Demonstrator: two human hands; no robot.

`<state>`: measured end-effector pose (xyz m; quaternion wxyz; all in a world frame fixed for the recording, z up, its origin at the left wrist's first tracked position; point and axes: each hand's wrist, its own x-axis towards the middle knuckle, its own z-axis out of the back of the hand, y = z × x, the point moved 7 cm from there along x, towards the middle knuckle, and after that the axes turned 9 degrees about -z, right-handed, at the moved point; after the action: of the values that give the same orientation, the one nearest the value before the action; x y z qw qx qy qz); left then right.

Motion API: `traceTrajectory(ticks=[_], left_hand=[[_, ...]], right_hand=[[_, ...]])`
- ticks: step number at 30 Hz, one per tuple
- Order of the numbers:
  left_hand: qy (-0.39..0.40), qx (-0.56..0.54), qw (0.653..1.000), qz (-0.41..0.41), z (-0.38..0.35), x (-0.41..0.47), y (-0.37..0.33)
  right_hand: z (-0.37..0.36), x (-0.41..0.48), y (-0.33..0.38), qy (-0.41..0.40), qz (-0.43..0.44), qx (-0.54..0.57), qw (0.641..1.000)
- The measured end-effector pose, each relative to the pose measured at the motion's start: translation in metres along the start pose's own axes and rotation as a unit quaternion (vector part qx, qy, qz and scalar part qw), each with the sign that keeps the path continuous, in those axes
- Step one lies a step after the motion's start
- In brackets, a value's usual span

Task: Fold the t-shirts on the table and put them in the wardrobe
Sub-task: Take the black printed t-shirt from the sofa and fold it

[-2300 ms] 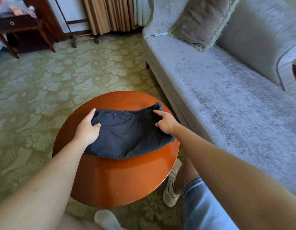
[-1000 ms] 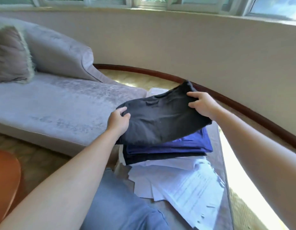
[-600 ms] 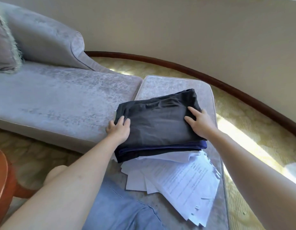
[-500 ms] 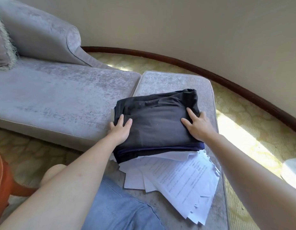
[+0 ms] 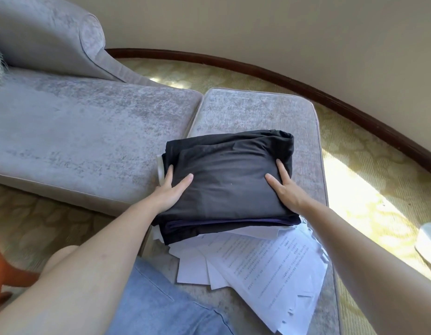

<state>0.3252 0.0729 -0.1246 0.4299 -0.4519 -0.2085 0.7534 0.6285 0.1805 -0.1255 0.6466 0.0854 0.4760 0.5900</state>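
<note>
both hands (image 5: 169,193) on folded shirt stack (image 5: 227,177)

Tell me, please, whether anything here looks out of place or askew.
Yes: the pile of folded t-shirts sits on a loose, fanned-out heap of printed papers on the grey footstool, and the sheets splay unevenly from under it toward the near edge. The left hand and right hand rest on the pile.

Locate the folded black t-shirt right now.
Head view, centre: the folded black t-shirt tops a stack of folded clothes on the grey footstool, over loose papers, with the left hand and right hand flat against it.
</note>
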Motion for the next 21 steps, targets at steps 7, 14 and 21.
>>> traceTrajectory(ticks=[7,14,21], left_hand=[[-0.043,-0.043,0.998,-0.004,-0.002,0.013,0.011],[-0.079,-0.064,0.994,-0.032,0.0,0.017,0.012],[-0.095,-0.136,0.986,-0.019,0.002,0.029,0.018]], right_hand=[[-0.002,0.007,-0.004,-0.012,0.031,0.052,0.998],[0.002,0.014,-0.003,-0.009,0.034,0.033,0.999],[0.001,0.016,0.001,0.019,0.016,0.039,0.999]])
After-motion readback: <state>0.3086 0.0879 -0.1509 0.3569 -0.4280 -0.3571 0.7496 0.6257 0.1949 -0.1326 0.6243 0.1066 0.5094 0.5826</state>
